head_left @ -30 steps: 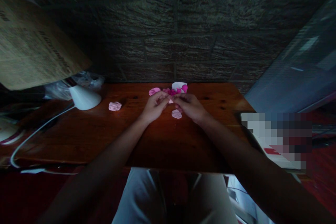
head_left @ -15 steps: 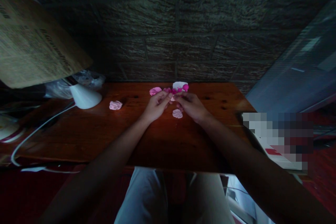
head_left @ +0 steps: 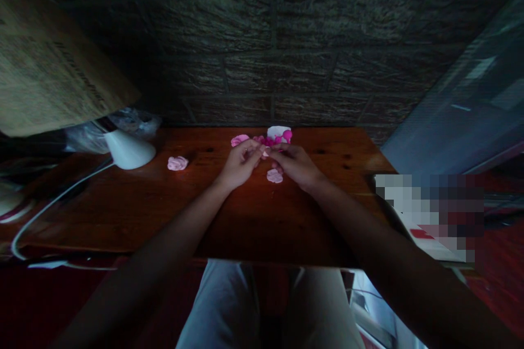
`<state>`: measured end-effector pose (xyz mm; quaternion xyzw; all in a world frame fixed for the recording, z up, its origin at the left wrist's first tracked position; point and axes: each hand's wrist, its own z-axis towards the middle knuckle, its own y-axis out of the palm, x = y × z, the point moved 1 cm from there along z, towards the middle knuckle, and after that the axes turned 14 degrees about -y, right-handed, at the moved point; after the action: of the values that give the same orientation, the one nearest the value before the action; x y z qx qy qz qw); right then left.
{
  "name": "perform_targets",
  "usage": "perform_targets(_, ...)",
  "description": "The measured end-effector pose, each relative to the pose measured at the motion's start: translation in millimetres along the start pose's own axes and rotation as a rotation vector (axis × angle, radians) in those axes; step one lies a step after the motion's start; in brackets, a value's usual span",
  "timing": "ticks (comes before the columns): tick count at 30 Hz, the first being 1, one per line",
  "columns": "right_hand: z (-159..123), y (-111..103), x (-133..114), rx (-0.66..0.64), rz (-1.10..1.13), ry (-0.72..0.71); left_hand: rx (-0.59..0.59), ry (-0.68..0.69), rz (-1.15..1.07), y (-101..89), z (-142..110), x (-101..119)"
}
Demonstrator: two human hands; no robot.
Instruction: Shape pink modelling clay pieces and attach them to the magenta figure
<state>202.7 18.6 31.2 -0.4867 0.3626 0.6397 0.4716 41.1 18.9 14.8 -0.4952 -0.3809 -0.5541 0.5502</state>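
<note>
Thumb and fingers of my left hand [head_left: 242, 164] pinch a small pale pink piece of modelling clay [head_left: 266, 151]. My right hand [head_left: 295, 164] grips the same piece from the other side, so the fingertips nearly meet. Just below them a flattened pale pink lump [head_left: 274, 175] lies on the wooden table [head_left: 180, 202]. Behind my fingers sit a brighter pink lump [head_left: 240, 140], several magenta bits and a round magenta ball [head_left: 287, 135] by a white piece [head_left: 277, 131]. Farther left rests another crumpled pink lump [head_left: 177, 163].
A lamp with a white cone base [head_left: 130, 150] and a printed paper-like shade [head_left: 53, 65] stands at the left, its white cable [head_left: 53, 204] running over the table edge. A dark brick wall [head_left: 245, 38] closes off the back. A grey-blue panel [head_left: 446, 98] leans at the right.
My hands stay together on the small pink piece, with slight finger movement. The whole view has shifted a little, and the lumps on the table keep their places.
</note>
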Motion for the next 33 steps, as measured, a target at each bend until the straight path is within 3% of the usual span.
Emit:
perform_targets(7, 0.3, -1.3, 1.8, 0.002, -0.003, 0.002, 0.003, -0.058, -0.017, 1.5, -1.7, 2.7)
perform_targets(24, 1.1, -0.6, 1.5, 0.032, -0.03, 0.013, 0.025, -0.041, -0.049, -1.4, 1.4, -2.0)
perform_targets(33, 1.9, -1.6, 5.0, -0.001, -0.029, -0.045, -0.013, -0.125, -0.1, 2.1, 1.2, -0.7)
